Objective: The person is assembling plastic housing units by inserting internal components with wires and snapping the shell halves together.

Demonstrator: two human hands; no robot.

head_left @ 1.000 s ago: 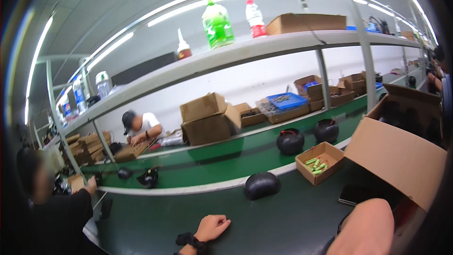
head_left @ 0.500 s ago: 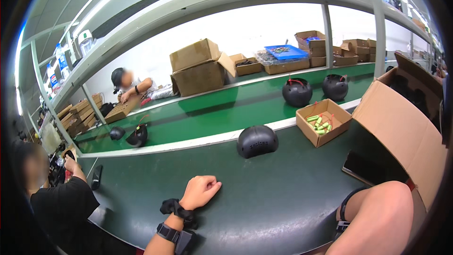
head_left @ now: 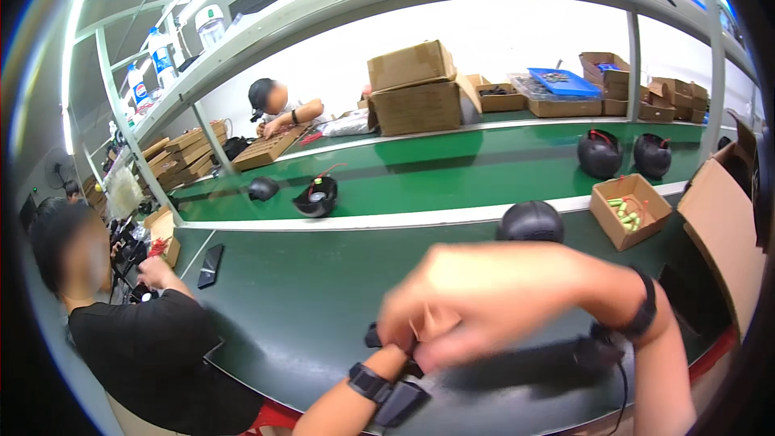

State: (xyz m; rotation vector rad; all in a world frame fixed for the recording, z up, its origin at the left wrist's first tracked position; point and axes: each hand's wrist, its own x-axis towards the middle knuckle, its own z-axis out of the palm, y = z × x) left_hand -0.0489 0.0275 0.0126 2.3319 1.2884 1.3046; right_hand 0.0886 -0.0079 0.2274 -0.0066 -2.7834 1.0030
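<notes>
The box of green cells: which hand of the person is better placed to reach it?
Probably the right hand: it appears nearer the box, and its forearm is on that side. The left wrist is farther left, partly covered by the right hand.

Now includes right hand (head_left: 476, 295), previously unseen, crossed over to left wrist (head_left: 387, 362), partly covering black scrunchie (head_left: 372, 336).
</notes>
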